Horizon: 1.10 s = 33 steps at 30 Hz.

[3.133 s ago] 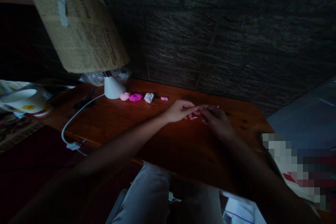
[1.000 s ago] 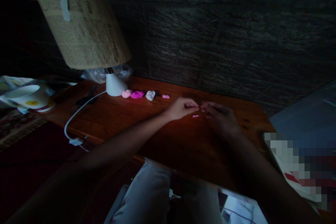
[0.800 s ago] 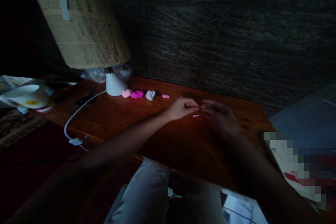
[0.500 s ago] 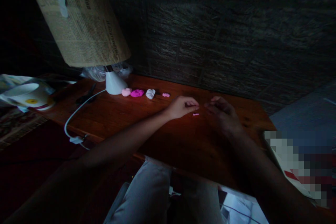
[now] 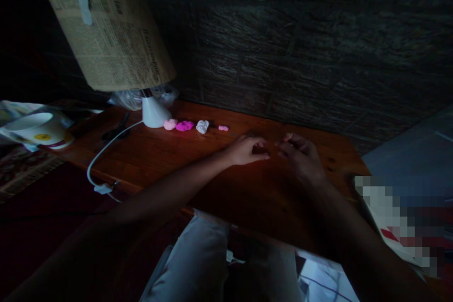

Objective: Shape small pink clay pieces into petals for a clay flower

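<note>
My left hand (image 5: pixel 246 150) is low over the wooden table, its thumb and fingers apart in a C shape with nothing visible between them. Facing it, my right hand (image 5: pixel 300 153) has its fingers curled together in a pinch. A tiny pale spot shows at those fingertips, too small and dark to name. Beyond my left hand lies a small pink piece of clay-like stuff (image 5: pixel 223 128). To its left are a white lump (image 5: pixel 203 126), a magenta lump (image 5: pixel 184 125) and a pale pink lump (image 5: pixel 170 124) in a row.
A lamp with a newsprint shade (image 5: pixel 120 33) stands at the back left, its white cord (image 5: pixel 92 163) running over the table's front edge. Dark scissors (image 5: pixel 118 130) lie beside it. A white paper cup (image 5: pixel 35 128) is far left. A dark brick wall (image 5: pixel 283 47) rises behind the table.
My left hand's thumb and fingers have spread apart and its thumb has come down slightly. The short pink strip that lay below its fingertips is no longer visible. The right hand has shifted only a little.
</note>
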{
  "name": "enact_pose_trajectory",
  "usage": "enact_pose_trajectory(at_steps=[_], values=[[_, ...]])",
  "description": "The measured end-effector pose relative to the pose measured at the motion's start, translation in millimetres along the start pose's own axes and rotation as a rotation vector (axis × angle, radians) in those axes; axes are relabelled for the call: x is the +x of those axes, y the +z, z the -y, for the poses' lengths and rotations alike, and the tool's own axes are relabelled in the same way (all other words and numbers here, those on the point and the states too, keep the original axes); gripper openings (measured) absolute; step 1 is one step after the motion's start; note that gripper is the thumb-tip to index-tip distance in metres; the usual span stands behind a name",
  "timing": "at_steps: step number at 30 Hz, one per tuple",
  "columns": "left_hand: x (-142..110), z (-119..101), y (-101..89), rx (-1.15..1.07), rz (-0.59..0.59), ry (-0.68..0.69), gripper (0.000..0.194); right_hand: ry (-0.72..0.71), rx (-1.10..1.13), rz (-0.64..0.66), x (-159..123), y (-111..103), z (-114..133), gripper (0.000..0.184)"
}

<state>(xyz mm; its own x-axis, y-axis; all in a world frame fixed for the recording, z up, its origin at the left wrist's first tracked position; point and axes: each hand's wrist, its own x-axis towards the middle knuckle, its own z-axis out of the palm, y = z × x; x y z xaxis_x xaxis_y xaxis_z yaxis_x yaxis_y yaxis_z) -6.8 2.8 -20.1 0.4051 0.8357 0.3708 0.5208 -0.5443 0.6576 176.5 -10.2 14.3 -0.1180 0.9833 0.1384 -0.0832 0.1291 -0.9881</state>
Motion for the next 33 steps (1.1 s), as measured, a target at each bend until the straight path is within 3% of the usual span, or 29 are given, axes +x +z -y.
enact_pose_trajectory(at_steps=[3,7,14,18,25,33], values=[[0,-2,0.1,0.1,0.027,0.051,0.038,0.014,0.009,-0.019,0,0,0,0.032],[2,-2,-0.8,0.146,0.064,0.114,0.017,0.019,0.041,-0.003,-1,1,1,0.027],[1,-2,-1.6,0.096,0.068,0.062,0.012,0.035,-0.036,0.008,0,1,2,0.032],[2,-4,-1.0,-0.075,0.009,0.008,0.013,0.028,-0.023,-0.021,0,1,5,0.031],[10,6,1.9,-0.561,-0.135,-0.039,0.006,0.047,0.026,-0.045,-1,-1,8,0.035],[10,11,-0.8,-0.769,-0.145,-0.162,0.016,0.018,-0.071,-0.042,-1,-3,6,0.031]])
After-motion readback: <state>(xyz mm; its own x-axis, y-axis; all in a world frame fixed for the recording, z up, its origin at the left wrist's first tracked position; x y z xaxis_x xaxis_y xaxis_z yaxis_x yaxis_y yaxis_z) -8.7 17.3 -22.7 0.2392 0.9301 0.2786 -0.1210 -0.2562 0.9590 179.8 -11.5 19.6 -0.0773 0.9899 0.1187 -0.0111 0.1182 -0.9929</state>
